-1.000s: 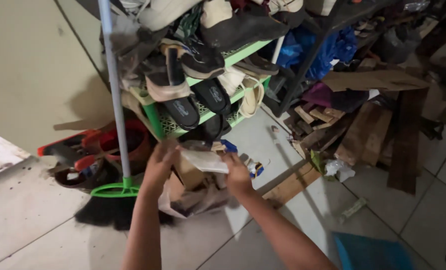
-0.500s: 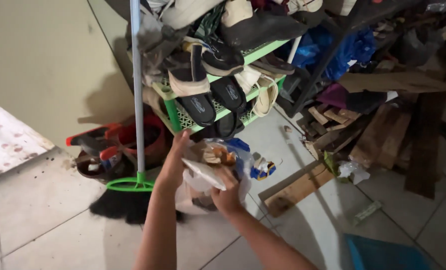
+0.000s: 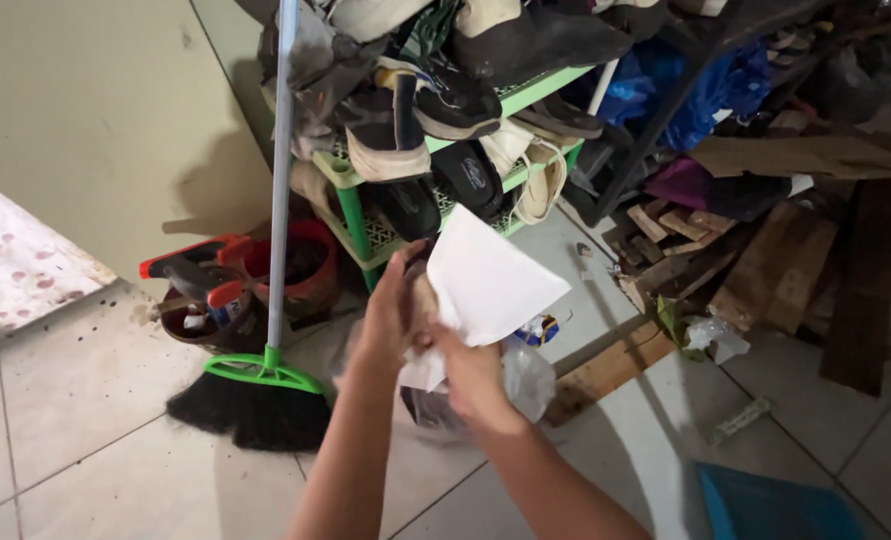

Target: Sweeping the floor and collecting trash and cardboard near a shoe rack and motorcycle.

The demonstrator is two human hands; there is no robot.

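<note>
My left hand (image 3: 390,310) and my right hand (image 3: 470,370) are raised together at mid-frame. Both grip a white plastic bag (image 3: 485,285) whose flap stands up above my fingers. A clear, crumpled part of the bag (image 3: 527,380) with dark rubbish inside hangs below my right hand, over the tiled floor. A broom with a green head and black bristles (image 3: 260,395) stands just left of my left forearm, its pale handle (image 3: 281,170) leaning against a green shoe rack (image 3: 350,205).
The rack holds several sandals and shoes (image 3: 435,110). A red bucket (image 3: 310,265) and small pots stand by the wall at left. Wooden planks and offcuts (image 3: 775,270) pile up at right, with a board (image 3: 605,370) on the floor. A blue sheet (image 3: 775,505) lies at bottom right.
My hands have lifted the bag up from the floor and drawn closer together. The white flap has risen above my fingers, and the view has shifted slightly.
</note>
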